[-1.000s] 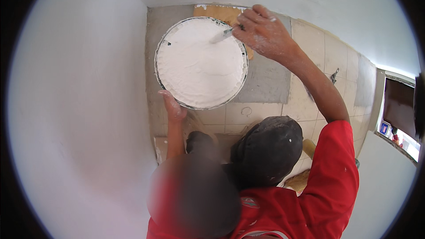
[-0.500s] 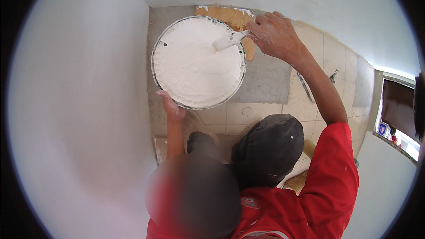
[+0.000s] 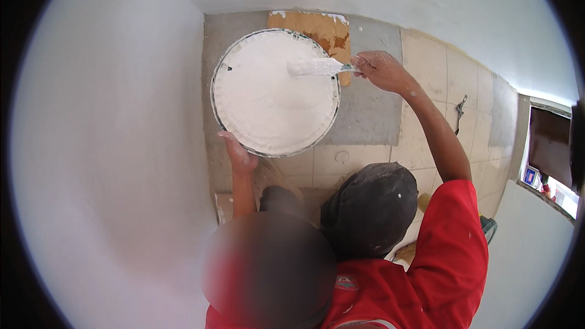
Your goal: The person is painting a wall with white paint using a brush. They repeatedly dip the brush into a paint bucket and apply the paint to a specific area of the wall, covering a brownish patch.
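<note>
At a round bucket (image 3: 334, 117) of creamy paste (image 3: 262, 100), right grip (image 3: 381, 70) pinching a coated brush (image 3: 318, 66), left grip (image 3: 242, 157) against bucket, closure unclear

Your right hand (image 3: 381, 71) curls closed, far right, elbow (image 3: 457, 167) bent; your left hand (image 3: 240, 155) sits nearer, thumb (image 3: 227, 137) extended.

Interior room under finishing work; kind of building we cannot tell. We record: plain pale walls (image 3: 109, 122) meeting in a corner (image 3: 204, 14); beige tiled floor (image 3: 425, 55) with grey cement-like patches (image 3: 368, 116); one round bucket (image 3: 212, 94) of white paste (image 3: 262, 97); one framed opening (image 3: 521, 134), brown panel (image 3: 550, 146) within, at right.
</note>
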### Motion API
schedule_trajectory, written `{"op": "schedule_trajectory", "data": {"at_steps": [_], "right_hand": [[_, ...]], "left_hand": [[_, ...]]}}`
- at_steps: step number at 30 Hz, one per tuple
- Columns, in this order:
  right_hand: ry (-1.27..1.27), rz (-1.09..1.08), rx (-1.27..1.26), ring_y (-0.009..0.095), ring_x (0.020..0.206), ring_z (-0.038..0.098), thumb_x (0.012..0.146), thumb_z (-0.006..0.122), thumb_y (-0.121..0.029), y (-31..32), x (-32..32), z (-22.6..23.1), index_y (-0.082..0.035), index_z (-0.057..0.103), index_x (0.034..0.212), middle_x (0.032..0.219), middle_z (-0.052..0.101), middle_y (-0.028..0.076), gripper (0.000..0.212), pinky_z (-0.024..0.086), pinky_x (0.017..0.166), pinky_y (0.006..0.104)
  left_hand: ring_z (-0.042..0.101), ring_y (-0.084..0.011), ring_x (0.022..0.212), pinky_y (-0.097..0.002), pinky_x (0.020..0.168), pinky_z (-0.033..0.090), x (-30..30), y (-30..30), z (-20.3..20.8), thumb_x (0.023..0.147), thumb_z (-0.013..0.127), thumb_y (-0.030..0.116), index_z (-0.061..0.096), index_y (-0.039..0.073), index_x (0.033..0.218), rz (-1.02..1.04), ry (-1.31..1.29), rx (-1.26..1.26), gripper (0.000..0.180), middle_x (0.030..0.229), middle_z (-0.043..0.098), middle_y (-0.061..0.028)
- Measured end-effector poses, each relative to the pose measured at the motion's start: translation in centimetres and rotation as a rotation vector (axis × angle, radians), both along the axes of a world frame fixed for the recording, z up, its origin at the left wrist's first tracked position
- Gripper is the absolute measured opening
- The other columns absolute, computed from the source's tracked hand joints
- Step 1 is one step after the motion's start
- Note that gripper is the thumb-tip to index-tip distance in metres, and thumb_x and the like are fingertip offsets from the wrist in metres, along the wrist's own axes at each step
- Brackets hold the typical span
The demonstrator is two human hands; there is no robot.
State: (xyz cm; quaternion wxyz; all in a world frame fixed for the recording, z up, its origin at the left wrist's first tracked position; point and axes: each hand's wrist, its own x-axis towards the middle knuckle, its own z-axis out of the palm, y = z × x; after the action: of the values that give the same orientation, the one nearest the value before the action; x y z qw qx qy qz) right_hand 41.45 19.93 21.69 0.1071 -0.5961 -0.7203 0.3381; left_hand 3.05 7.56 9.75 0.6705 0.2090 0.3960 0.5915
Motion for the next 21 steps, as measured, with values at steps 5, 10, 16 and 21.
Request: {"op": "schedule_trajectory", "data": {"at_steps": [5, 10, 16, 21], "right_hand": [[0.217, -0.053, -0.148, 0.009, 0.067, 0.044, 0.105, 0.059, -0.032, -0.5, 0.2, -0.1, -0.003, 0.069, 0.096, 0.069, 0.051, -0.003, 0.032, 0.037, 0.061, 0.0303], [0.386, -0.064, -0.227, 0.007, 0.071, 0.041, 0.102, 0.063, -0.024, -1.3, 0.0, -0.6, -0.004, 0.069, 0.096, 0.076, 0.05, -0.004, 0.022, 0.034, 0.063, 0.0273], [0.445, -0.094, -0.133, 0.006, 0.07, 0.039, 0.105, 0.058, -0.025, -2.1, -0.4, -1.2, -0.005, 0.066, 0.097, 0.076, 0.047, -0.006, 0.023, 0.035, 0.063, 0.0255], [0.561, -0.315, -0.182, 0.005, 0.065, 0.041, 0.107, 0.053, -0.025, -0.5, -1.6, -2.5, -0.005, 0.06, 0.105, 0.077, 0.049, -0.004, 0.022, 0.036, 0.056, 0.0233]], "left_hand": [[0.027, -0.0306, 0.152, -0.0478, 0.125, 0.023, 0.2, 0.1, 0.1, 0.099, 0.024, 0.075, 0.013, 0.007, 0.163, 0.023, -0.027, -0.024, 0.094, 0.168, 0.022, -0.0103], [0.027, -0.0303, 0.153, -0.0481, 0.126, 0.023, 0.4, 0.1, 0.5, 0.099, 0.024, 0.075, 0.013, 0.008, 0.163, 0.024, -0.013, -0.016, 0.093, 0.169, 0.021, -0.01], [0.026, -0.0298, 0.153, -0.0476, 0.125, 0.023, 0.0, 0.1, -0.4, 0.098, 0.024, 0.076, 0.013, 0.009, 0.164, 0.042, 0.022, -0.041, 0.094, 0.169, 0.02, -0.0092], [0.027, -0.0298, 0.152, -0.0476, 0.125, 0.024, 0.4, -0.1, 0.4, 0.095, 0.027, 0.08, 0.014, 0.009, 0.163, 0.043, 0.018, -0.11, 0.099, 0.169, 0.02, -0.009]]}}
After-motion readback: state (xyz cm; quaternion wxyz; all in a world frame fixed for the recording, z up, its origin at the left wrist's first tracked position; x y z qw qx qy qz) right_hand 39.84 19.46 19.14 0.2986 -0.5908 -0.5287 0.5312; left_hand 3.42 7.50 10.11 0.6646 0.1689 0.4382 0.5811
